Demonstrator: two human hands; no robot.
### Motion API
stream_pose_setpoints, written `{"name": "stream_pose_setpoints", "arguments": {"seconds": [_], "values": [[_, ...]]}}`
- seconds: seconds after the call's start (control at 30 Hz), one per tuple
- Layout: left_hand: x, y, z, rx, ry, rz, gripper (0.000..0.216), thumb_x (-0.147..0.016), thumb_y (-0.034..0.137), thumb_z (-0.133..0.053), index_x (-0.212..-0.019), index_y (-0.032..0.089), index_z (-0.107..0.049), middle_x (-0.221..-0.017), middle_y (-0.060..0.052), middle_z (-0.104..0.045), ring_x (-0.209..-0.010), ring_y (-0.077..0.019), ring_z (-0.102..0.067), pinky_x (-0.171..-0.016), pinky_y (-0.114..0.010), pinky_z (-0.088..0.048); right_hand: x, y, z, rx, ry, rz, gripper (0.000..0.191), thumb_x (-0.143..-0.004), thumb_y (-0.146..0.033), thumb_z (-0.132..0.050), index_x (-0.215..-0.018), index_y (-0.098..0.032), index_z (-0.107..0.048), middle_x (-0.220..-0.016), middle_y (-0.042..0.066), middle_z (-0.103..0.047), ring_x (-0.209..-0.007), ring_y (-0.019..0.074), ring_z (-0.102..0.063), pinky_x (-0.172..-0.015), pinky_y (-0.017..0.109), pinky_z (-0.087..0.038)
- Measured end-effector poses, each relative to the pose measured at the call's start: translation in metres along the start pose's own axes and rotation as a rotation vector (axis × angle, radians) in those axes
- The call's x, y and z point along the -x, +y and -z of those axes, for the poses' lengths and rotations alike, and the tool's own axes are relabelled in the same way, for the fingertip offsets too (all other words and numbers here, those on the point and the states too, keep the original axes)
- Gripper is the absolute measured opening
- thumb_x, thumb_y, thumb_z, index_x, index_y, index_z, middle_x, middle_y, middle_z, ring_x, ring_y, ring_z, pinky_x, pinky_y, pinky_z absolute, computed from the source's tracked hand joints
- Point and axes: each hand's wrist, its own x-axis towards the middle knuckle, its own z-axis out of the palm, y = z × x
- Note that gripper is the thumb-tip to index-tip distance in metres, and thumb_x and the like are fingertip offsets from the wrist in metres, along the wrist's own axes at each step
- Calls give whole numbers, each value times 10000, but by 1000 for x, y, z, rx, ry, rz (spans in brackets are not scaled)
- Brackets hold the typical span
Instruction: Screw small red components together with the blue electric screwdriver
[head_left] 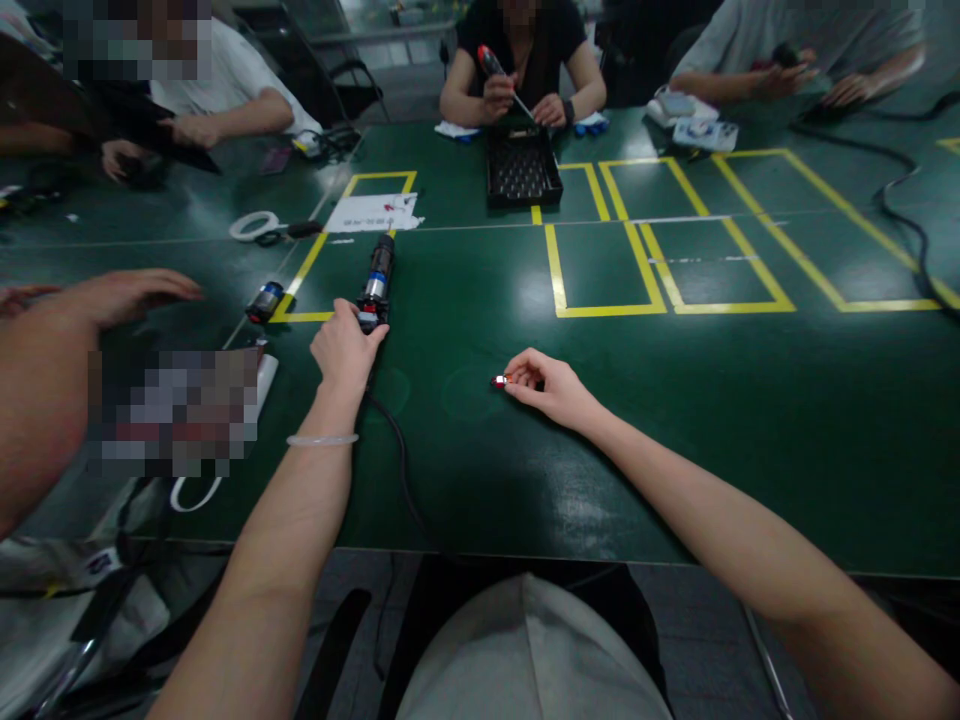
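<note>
My left hand (343,348) is closed around the near end of a black cylindrical device (380,262) with a blue and silver band and a bit of red. The device lies on the green table, its far end pointing away from me. A dark cord (403,460) runs from near my left wrist toward the table's front edge. Close above the tabletop, my right hand (546,388) pinches a small red part (498,381) with a bright white spot; its exact kind is too small to make out. A gap of bare table separates my two hands.
Yellow tape outlines (607,311) mark the green table (600,480). A white sheet (371,213), a white ring-shaped item (253,226) and a short dark cylinder (265,301) lie left. Opposite, a person holds a screwdriver (491,62) over a black tray (523,198). A neighbour's arm (97,320) reaches in from the left.
</note>
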Motion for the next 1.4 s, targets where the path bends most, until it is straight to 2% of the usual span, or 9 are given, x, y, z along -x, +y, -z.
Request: {"name": "stream_pose_setpoints", "arguments": {"seconds": [0.27,0.43,0.7,0.87,1.07,1.23,1.4], "values": [[3,3,2,-43,-12,-45,459,-913,452,-603,-1278,177,-554,-1115,-198,-685,-1068,-410,-667,-917,-515,-499,-1,0,1,13,-8,21,148,-853,-274,-665,-954,-192,-595,-780,-10,-624,-666,115,-559,-623,256,-472],[3,1,0,-27,-3,-25,561,-913,456,-597,-1376,158,-490,-1147,-225,-681,-1065,-417,-667,-899,-518,-498,0,-1,0,14,-6,15,142,-852,-274,-667,-945,-195,-595,-774,-12,-626,-666,115,-561,-627,256,-479],[7,1,3,-99,-10,-66,487,-888,471,-613,-1273,177,-557,-1140,-186,-704,-1050,-390,-674,-879,-463,-513,-1,0,1,50,-8,32,141,-858,-271,-665,-954,-189,-602,-786,-6,-623,-674,117,-560,-628,253,-471],[30,5,14,-102,-41,-150,487,-877,473,-629,-1253,175,-548,-1138,-168,-715,-1028,-382,-685,-838,-433,-519,-1,1,0,132,45,77,121,-849,-235,-669,-940,-184,-609,-887,20,-610,-710,120,-576,-629,257,-465],[70,15,27,-3,-162,-211,518,-878,473,-653,-1286,195,-499,-1148,-128,-724,-1036,-343,-703,-804,-385,-527,0,0,-5,133,29,60,124,-852,-230,-675,-948,-188,-609,-820,3,-615,-672,117,-561,-616,255,-459],[103,32,28,157,-218,-327,481,-864,435,-696,-1248,213,-512,-1135,-91,-737,-1022,-298,-718,-834,-364,-539,2,-4,-8,213,43,167,101,-863,-209,-660,-933,-190,-590,-858,16,-609,-716,132,-575,-661,271,-465],[125,54,27,229,-251,-467,461,-860,389,-705,-1242,206,-523,-1136,-99,-741,-1042,-304,-716,-833,-363,-541,4,-5,-9,352,51,255,94,-880,-185,-624,-954,-199,-569,-904,34,-595,-789,163,-584,-717,288,-472]]}}
